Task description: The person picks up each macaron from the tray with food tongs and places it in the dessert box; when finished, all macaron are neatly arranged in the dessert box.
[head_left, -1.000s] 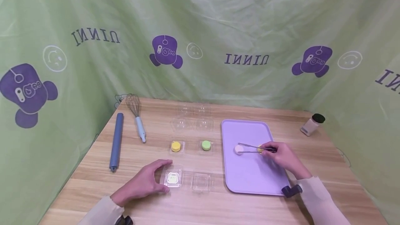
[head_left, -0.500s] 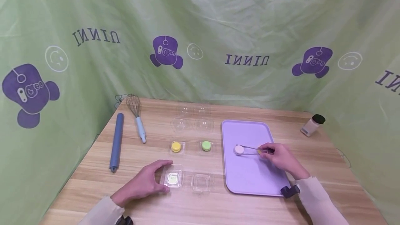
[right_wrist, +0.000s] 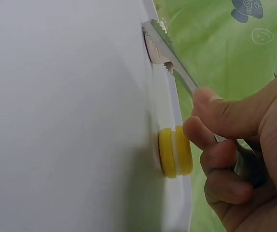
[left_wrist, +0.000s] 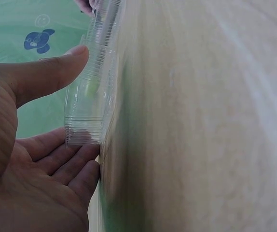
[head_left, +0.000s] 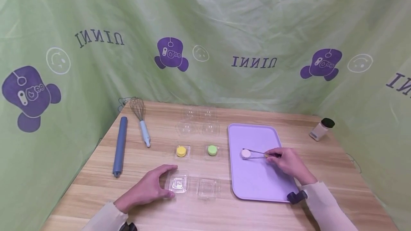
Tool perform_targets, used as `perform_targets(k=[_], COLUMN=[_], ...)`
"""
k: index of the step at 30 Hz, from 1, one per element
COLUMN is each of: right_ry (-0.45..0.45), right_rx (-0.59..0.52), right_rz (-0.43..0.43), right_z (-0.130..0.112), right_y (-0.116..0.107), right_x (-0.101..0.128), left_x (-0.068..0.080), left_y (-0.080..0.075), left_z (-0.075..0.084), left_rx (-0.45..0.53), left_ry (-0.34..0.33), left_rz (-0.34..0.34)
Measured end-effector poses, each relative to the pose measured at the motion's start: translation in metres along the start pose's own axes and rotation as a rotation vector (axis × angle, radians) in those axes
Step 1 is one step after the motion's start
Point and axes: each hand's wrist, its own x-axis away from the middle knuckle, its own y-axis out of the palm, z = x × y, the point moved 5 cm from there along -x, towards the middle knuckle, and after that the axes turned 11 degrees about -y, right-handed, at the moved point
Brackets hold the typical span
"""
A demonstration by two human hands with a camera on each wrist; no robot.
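Note:
In the head view my left hand [head_left: 149, 188] spans the left side of a clear plastic box [head_left: 177, 180], index finger at its far corner and thumb at its near one. The left wrist view shows the thumb [left_wrist: 63, 67] and fingers on opposite sides of that box. My right hand [head_left: 290, 163] grips metal tongs [head_left: 257, 151] over the purple tray [head_left: 260, 188]. Their serrated tips [right_wrist: 159, 41] lie on either side of a pink macaron [head_left: 245, 153]. Below the right fingers a yellow macaron [right_wrist: 174, 152] stands on the tray, mostly hidden in the head view.
Another clear box [head_left: 207, 188] is beside the first. Behind them, a yellow macaron [head_left: 181, 151] and a green macaron [head_left: 212, 150] sit in clear trays. Clear domed lids [head_left: 210, 127] lie farther back. Left are a blue rolling pin [head_left: 120, 147] and whisk [head_left: 141, 120]; right, a black-lidded jar [head_left: 322, 129].
The tongs have dropped slightly and moved left, their tips going from over the pink macaron to its two sides. The left hand stays in place.

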Motion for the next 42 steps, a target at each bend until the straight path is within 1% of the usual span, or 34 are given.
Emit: perform_targets(k=[11,22,29,36,39,42], right_ry=[-0.044,-0.128,-0.115,-0.095,-0.084,-0.085], right_rx=[0.062,0.132,0.125,0.103,0.096,0.078], right_rz=[0.05,0.076,0.089,0.145,0.163,0.203], right_z=[-0.005,-0.016,-0.016,-0.01,-0.009,-0.012], right_y=[-0.002,-0.007,-0.006,-0.007,-0.01,-0.015], right_x=[0.004,0.001,0.001,0.0,-0.001,-0.002], left_x=[0.001,0.001,0.001,0.001,0.001,0.002], left_y=[0.001,0.0,0.001,0.001,0.001,0.001], left_z=[0.002,0.002,0.002,0.002,0.003,0.003], left_rx=[0.005,0.005,0.006,0.007,0.007,0.004], left_ry=[-0.006,-0.011,-0.012,-0.008,-0.006,-0.004], left_rz=[-0.003,-0.001,0.006,0.007,0.006,0.004])
